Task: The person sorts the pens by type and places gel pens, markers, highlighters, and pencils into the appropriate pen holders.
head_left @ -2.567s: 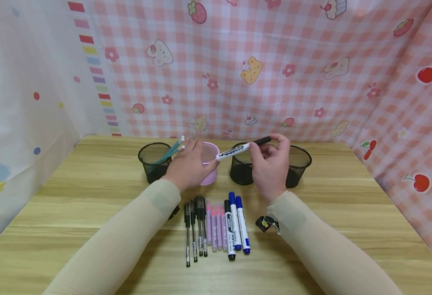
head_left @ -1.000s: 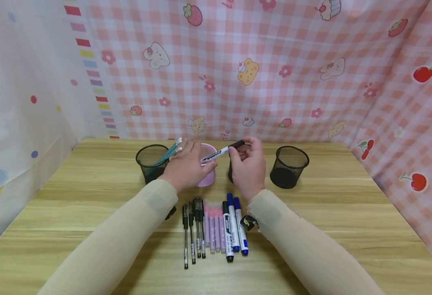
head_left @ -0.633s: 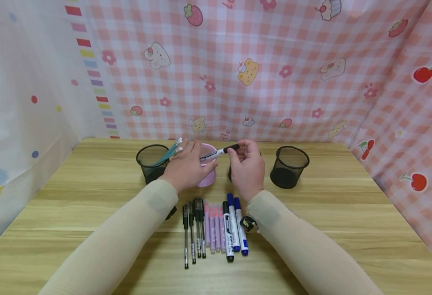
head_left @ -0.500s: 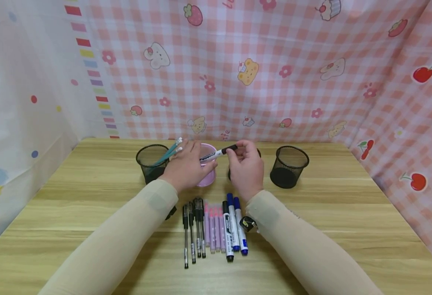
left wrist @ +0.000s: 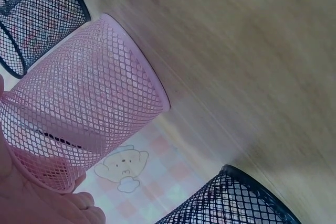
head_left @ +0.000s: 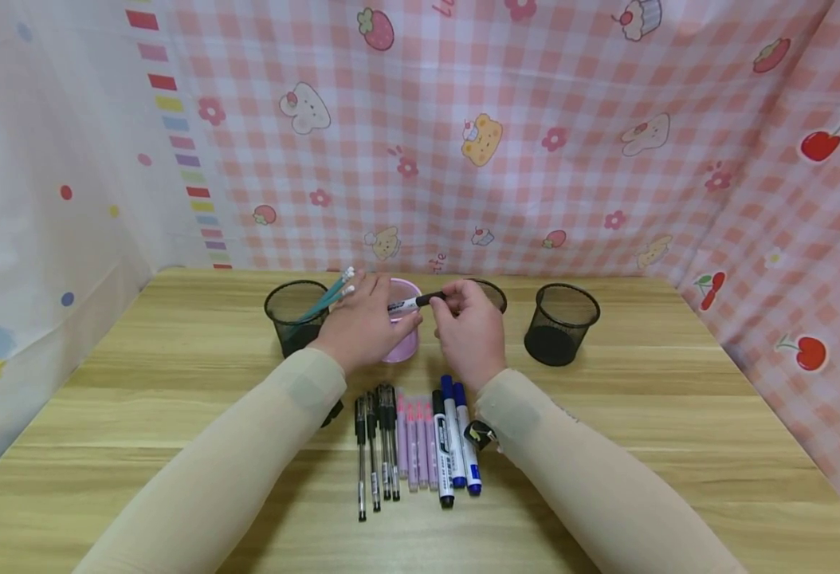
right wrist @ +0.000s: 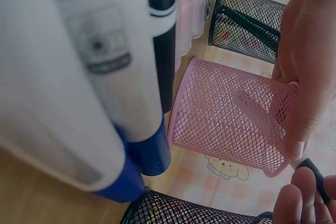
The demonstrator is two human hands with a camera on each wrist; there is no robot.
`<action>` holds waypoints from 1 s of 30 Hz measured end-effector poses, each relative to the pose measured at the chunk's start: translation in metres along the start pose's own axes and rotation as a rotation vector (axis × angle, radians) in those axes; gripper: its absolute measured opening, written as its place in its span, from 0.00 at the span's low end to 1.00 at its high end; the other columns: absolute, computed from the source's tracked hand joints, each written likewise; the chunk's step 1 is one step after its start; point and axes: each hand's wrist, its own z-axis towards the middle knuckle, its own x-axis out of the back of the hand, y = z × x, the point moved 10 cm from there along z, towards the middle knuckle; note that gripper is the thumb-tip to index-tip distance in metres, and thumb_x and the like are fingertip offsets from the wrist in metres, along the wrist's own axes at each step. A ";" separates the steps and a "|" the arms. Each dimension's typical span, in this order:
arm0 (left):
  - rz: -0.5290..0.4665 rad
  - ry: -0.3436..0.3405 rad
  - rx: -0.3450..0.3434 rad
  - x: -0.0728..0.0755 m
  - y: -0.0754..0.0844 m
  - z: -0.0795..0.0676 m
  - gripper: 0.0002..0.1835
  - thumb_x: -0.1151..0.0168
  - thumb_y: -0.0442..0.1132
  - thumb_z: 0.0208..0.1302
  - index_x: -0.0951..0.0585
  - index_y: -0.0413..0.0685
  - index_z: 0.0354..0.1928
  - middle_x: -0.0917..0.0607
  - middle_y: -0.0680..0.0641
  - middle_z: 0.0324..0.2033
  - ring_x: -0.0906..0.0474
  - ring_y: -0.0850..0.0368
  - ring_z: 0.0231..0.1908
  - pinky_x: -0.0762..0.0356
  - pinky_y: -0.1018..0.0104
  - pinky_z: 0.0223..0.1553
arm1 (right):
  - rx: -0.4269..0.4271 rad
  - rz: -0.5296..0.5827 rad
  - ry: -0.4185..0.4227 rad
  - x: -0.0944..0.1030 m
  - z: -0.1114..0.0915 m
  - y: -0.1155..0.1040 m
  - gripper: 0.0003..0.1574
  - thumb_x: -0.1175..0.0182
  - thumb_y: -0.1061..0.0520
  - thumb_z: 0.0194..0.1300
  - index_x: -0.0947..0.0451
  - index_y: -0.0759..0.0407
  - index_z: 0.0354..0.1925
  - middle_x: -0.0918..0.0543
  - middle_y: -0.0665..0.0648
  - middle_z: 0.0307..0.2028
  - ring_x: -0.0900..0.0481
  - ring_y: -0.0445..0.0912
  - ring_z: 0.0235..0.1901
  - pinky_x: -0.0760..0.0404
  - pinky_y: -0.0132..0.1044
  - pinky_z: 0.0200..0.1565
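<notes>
My left hand (head_left: 366, 323) holds the rim of a pink mesh pen cup (head_left: 406, 344); the right wrist view shows its thumb along that rim. Between thumb and fingers, my right hand (head_left: 472, 331) pinches the black cap of a whiteboard marker (head_left: 429, 300). The marker slants down to the left. Its white barrel reaches into the mouth of the pink cup, and through the mesh (left wrist: 89, 87) in the left wrist view its tilted body shows. The left hand hides part of the barrel in the head view.
Left of the pink cup, a black mesh cup (head_left: 287, 331) holds teal pencils (head_left: 323, 304). Two black cups stand to the right, one (head_left: 492, 295) partly behind my right hand, the other (head_left: 562, 327) farther right. In front lie black pens (head_left: 361, 458), pink highlighters (head_left: 414, 454) and several markers (head_left: 456, 446).
My right hand has moved left from near the right-hand black cups to the pink cup. The marker has sunk lower, its barrel entering the cup's mouth. My left hand stays on the cup.
</notes>
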 end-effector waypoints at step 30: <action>-0.001 -0.001 0.019 -0.002 -0.003 0.002 0.52 0.54 0.74 0.75 0.48 0.43 0.84 0.48 0.39 0.84 0.59 0.38 0.84 0.37 0.32 0.75 | -0.011 -0.096 -0.100 -0.015 0.003 0.000 0.19 0.38 0.54 0.77 0.19 0.57 0.62 0.08 0.57 0.49 0.11 0.49 0.32 0.17 0.35 0.30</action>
